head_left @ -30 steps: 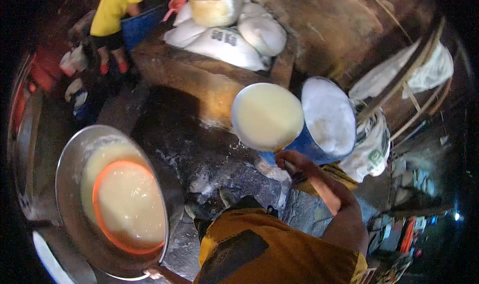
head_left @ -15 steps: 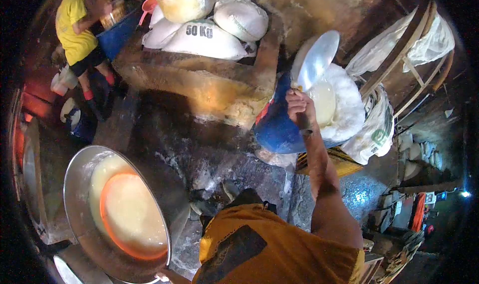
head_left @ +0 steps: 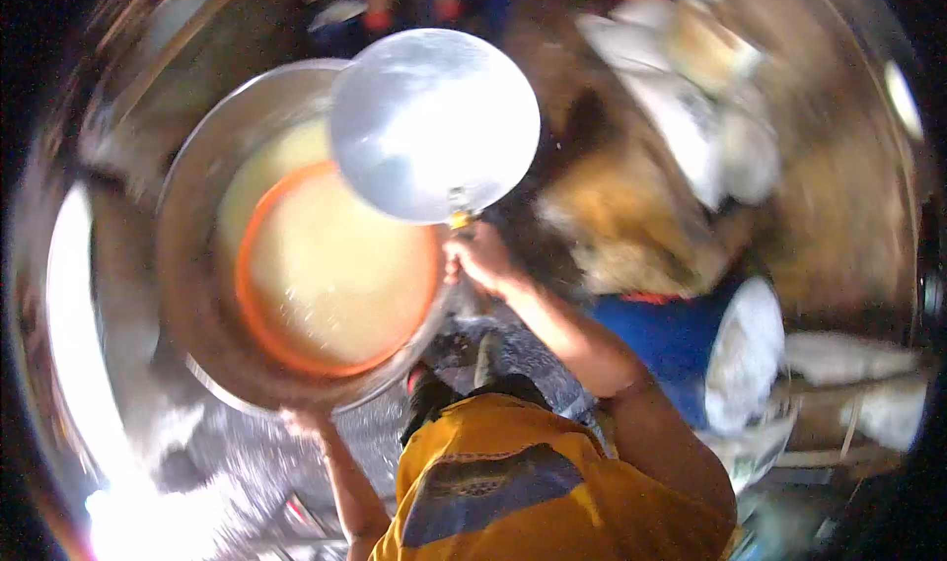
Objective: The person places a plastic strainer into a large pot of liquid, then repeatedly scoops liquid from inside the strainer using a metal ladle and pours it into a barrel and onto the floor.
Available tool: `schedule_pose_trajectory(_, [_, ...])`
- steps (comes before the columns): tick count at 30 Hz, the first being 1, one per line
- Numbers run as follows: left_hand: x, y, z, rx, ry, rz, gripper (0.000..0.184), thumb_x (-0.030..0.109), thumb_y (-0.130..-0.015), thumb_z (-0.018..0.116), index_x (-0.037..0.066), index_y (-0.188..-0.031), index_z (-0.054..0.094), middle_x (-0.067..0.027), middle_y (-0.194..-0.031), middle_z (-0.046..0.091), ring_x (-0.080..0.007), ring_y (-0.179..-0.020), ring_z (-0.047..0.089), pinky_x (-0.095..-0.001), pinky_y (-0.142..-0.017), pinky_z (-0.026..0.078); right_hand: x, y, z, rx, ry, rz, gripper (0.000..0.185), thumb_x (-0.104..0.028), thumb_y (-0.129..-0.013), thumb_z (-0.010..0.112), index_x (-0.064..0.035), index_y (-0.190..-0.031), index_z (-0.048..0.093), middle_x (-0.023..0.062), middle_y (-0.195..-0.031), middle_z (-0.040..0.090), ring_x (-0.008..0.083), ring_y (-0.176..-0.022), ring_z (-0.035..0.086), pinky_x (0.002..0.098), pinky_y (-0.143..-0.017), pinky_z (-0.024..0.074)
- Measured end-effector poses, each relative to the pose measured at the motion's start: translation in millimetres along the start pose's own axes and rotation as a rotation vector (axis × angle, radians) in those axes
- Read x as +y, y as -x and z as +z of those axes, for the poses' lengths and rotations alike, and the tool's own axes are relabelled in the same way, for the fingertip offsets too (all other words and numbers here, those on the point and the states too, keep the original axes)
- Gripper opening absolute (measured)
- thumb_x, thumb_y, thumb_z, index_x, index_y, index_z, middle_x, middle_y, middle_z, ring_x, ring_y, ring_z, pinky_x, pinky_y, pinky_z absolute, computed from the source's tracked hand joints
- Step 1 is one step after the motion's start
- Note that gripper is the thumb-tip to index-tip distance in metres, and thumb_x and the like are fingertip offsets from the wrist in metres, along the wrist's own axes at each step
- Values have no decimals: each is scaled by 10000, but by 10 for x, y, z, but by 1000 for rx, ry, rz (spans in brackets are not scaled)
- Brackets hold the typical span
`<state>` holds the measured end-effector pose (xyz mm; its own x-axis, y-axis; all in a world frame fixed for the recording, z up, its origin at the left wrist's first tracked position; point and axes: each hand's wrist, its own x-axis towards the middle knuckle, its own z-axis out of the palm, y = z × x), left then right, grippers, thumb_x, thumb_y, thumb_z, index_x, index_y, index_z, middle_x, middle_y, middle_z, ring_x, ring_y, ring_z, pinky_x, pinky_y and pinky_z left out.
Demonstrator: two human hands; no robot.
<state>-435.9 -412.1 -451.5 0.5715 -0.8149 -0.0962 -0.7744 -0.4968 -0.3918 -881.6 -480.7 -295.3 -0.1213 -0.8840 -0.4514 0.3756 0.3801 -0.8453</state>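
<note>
My right hand [head_left: 477,259] is closed around the short handle of a large round metal scoop [head_left: 434,122], held over the right side of a wide metal pot. My left hand [head_left: 308,421] is at the near rim of that metal pot [head_left: 192,245], with its fingers closed on the edge, somewhat blurred. Inside the pot is an orange-rimmed round vessel [head_left: 247,295] in pale yellowish liquid [head_left: 340,275]. The scoop hides part of the pot's far right rim.
To the right stands a blue barrel [head_left: 651,349] with white cloth [head_left: 747,354] over its mouth. White sacks [head_left: 681,137] lie on a ledge behind it. A person's legs [head_left: 380,4] show at the top, and a bright pale curved shape [head_left: 84,315] is at the left.
My right hand has swung the scoop from above the blue barrel leftwards to the pot. The view has turned towards the pot, and my left hand stays at its rim.
</note>
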Motion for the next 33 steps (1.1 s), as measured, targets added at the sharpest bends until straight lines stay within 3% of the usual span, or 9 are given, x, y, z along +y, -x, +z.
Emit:
schedule_pose_trajectory(3, [-20, 71, 410, 345, 840, -264, 381, 350, -867, 480, -12, -956, 563, -169, -849, 576, -308, -759, 555, -399, -728, 447, 622, -884, 475, 220, 281, -136, 83, 14, -798, 460, 35, -878, 455, 87, -633, 512, 158, -464, 521, 300, -395, 469])
schedule_pose_trajectory(5, [77, 117, -30, 114, 1488, -612, 514, 400, -892, 424, -88, -1004, 536, -247, -965, 569, -356, -795, 522, -425, -749, 415, 1279, -1515, 499, 546, 935, -411, 370, -98, -772, 528, 109, -1064, 432, 216, -813, 577, 323, -753, 596, 412, -686, 492])
schedule_pose_trajectory(7, [122, 143, -115, 154, 1575, -603, 546, 406, -895, 417, -111, -1039, 518, -269, -975, 559, -347, -810, 524, -413, -774, 411, 1641, -1777, 633, 654, 1130, -345, 434, -138, -751, 535, 102, -1096, 427, 272, -991, 549, 369, -973, 538, 411, -840, 420])
schedule_pose_trajectory(10, [135, 146, -223, 135, 1631, -584, 541, 383, -906, 408, -134, -1035, 502, -273, -965, 556, -330, -817, 523, -407, -774, 409, 1838, -1717, 1013, 603, 967, -76, 423, -124, -752, 523, 75, -1111, 421, 286, -1068, 506, 365, -1029, 504, 415, -862, 399])
schedule_pose_trajectory(12, [129, 125, -253, 141, 1555, -592, 512, 351, -913, 407, -138, -1034, 498, -269, -962, 556, -319, -822, 520, -404, -771, 408, 2818, -1894, 858, 669, 1233, -114, 410, -123, -724, 550, 8, -1090, 419, 201, -907, 589, 371, -834, 585, 421, -702, 485])
schedule_pose_trajectory(14, [145, 156, -227, 154, 1598, -595, 466, 302, -922, 405, -143, -1030, 494, -267, -958, 554, -320, -825, 515, -397, -774, 404, 3017, -1747, 794, 246, 707, 335, 301, -82, -728, 513, -6, -1009, 438, 140, -695, 554, 237, -527, 553, 368, -500, 466])
schedule_pose_trajectory(19, [120, 148, -366, 106, 1539, -571, 454, 299, -923, 398, -118, -1081, 479, -228, -1002, 546, -283, -855, 509, -371, -792, 407, 2691, -1229, 1351, -192, 298, 782, 61, -74, -721, 523, -42, -670, 511, 61, -495, 485, 159, -430, 495, 295, -410, 411])
schedule_pose_trajectory(25, [109, 161, -300, 127, 1602, -549, 475, 320, -922, 405, -124, -1070, 485, -245, -991, 546, -296, -848, 510, -388, -776, 405, 2104, -880, 1585, -485, 412, 719, 250, -148, -750, 542, -71, -520, 476, 51, -512, 517, 142, -468, 517, 269, -469, 420])
schedule_pose_trajectory(33, [103, 116, -95, 176, 1535, -545, 498, 355, -912, 405, -108, -1065, 509, -257, -995, 565, -340, -857, 535, -420, -797, 407, 1056, 105, 1143, -445, -64, 782, 56, -80, -810, 497, -44, -797, 456, 5, -580, 440, 105, -462, 451, 272, -441, 419])
